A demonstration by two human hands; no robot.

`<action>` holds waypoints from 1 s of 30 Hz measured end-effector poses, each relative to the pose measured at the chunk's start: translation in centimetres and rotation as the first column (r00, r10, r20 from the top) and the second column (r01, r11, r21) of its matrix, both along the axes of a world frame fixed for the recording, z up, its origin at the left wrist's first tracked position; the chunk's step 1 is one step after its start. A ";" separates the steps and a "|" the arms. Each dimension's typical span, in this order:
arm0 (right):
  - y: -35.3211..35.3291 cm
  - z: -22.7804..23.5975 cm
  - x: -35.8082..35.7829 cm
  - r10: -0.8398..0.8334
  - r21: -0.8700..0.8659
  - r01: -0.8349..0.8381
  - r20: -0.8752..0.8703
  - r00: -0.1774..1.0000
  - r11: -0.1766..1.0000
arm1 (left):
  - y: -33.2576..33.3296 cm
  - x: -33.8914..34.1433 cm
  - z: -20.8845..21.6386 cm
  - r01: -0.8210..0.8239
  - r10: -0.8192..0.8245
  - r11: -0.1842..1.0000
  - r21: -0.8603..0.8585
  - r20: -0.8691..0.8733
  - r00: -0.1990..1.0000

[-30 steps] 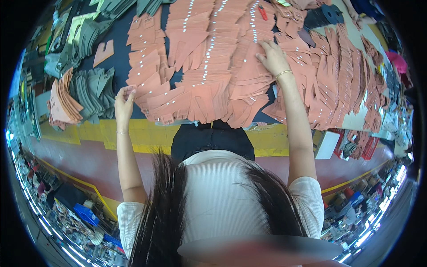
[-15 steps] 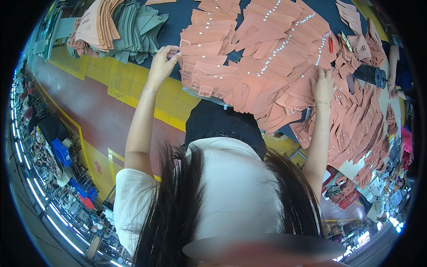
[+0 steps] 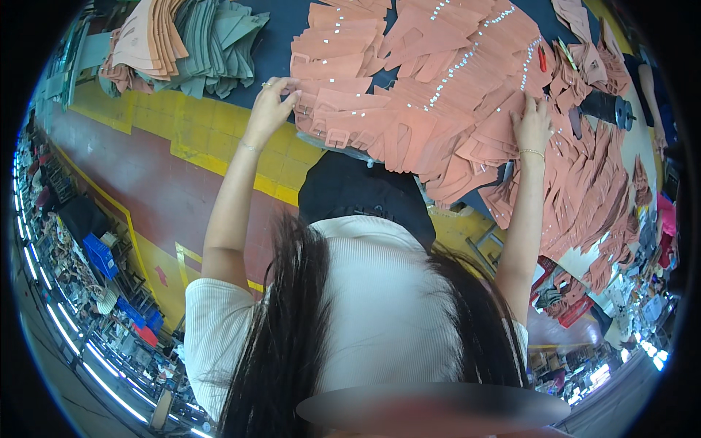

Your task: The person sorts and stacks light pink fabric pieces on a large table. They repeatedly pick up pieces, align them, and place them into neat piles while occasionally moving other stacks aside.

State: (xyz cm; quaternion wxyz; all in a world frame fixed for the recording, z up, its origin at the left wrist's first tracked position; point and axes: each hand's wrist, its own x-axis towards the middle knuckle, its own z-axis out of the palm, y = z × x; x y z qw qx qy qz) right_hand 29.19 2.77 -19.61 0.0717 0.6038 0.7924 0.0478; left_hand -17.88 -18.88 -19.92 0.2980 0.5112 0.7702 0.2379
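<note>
Many flat coral pieces (image 3: 427, 142) lie in overlapping rows on a dark blue table top (image 3: 273, 51), several with buckle-shaped ends and small white tags. At the left end of one row, my left hand (image 3: 272, 113) has its fingers bent around the tip of a coral strap piece (image 3: 334, 85). The fingertips partly hide that tip. My right hand (image 3: 532, 130) rests on the overlapping pieces to the right, fingers apart and pointing away from me, with nothing visibly gripped.
Stacks of green pieces (image 3: 212, 51) and pale orange pieces (image 3: 150, 40) stand at the far left. A red tool (image 3: 542, 58) and a dark spool (image 3: 607, 109) lie right of the rows. Another person's arm (image 3: 648, 98) shows at the far right.
The view has shifted slightly, so the table contents sit a little further up and left. Both hands stay at nearly the same places on the coral pieces.
</note>
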 end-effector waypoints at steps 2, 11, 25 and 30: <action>-0.1 0.2 0.0 0.013 0.057 -0.014 0.010 1.000 0.998 | -0.2 0.3 -0.1 0.023 -0.023 1.000 -0.012 -0.022 0.999; -1.4 1.0 0.8 0.049 0.151 -0.031 -0.119 0.992 0.988 | 0.0 0.3 -0.5 0.142 -0.146 0.989 -0.047 -0.099 0.984; -3.5 5.1 0.6 -0.024 0.083 0.052 -0.306 0.952 0.995 | 4.3 1.0 -1.4 0.357 -0.348 0.934 -0.036 -0.329 0.878; -5.0 8.7 1.6 -0.140 0.027 0.161 -0.361 0.922 0.987 | 6.1 0.4 -0.3 0.450 -0.465 0.885 -0.119 -0.176 0.868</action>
